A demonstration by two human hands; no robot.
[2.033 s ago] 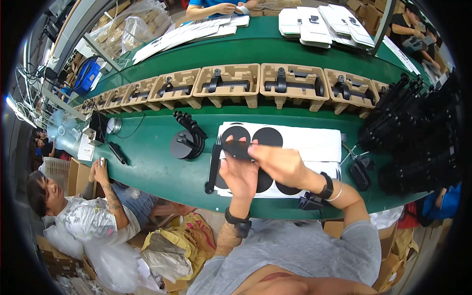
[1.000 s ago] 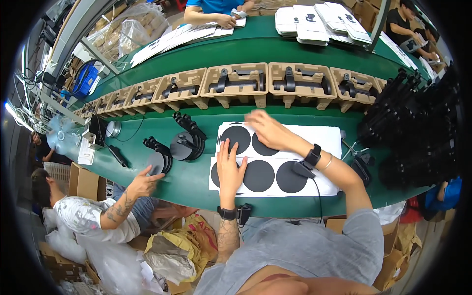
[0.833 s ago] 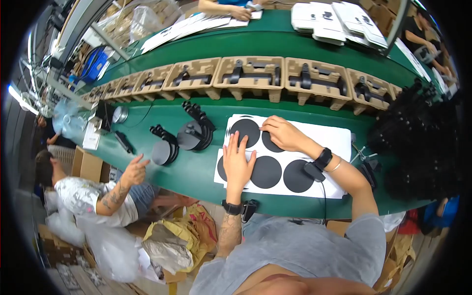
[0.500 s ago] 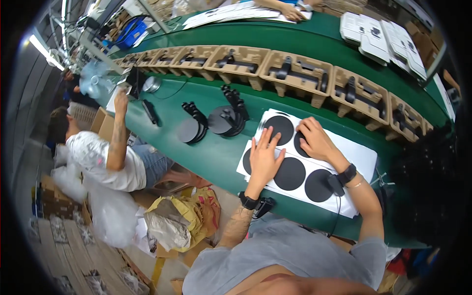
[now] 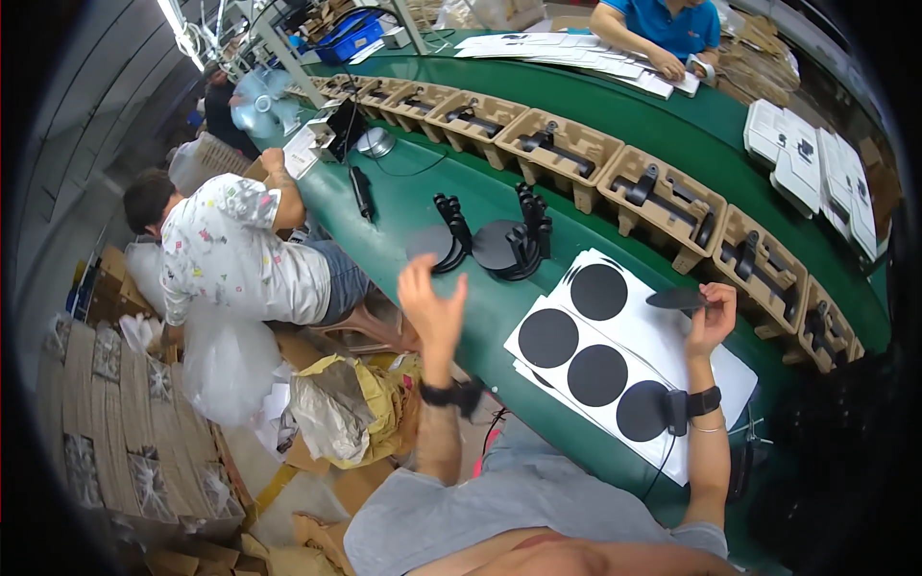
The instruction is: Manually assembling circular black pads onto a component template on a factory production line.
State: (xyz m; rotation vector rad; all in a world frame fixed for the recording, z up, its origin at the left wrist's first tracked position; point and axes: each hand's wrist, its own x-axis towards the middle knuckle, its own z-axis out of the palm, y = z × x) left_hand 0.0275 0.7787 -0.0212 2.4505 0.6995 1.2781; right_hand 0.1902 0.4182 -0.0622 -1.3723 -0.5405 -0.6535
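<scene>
In the head view my right hand (image 5: 711, 322) pinches a round black pad (image 5: 672, 300) by its edge, tilted above a white sheet (image 5: 639, 338). Several more black pads (image 5: 597, 374) lie on that sheet, which rests on a pile of white sheets. To the left, my left hand (image 5: 432, 305) is raised over the bench's near edge with its fingers apart and nothing in it. Just beyond its fingertips stand black round-based parts with jointed arms (image 5: 509, 245), grouped in two clusters. My left hand partly hides the nearer cluster (image 5: 440, 240).
Brown moulded trays (image 5: 663, 200) holding black parts line the far side of the green bench (image 5: 413, 163). A black handheld tool (image 5: 362, 192) lies at left. One co-worker (image 5: 235, 250) sits left; another (image 5: 663, 43) works across the bench. A yellow bag (image 5: 360, 408) stands below.
My right hand has lifted a black pad off the sheet and moved right. My left hand has left the sheet and swung left toward the round-based parts. The view has shifted too.
</scene>
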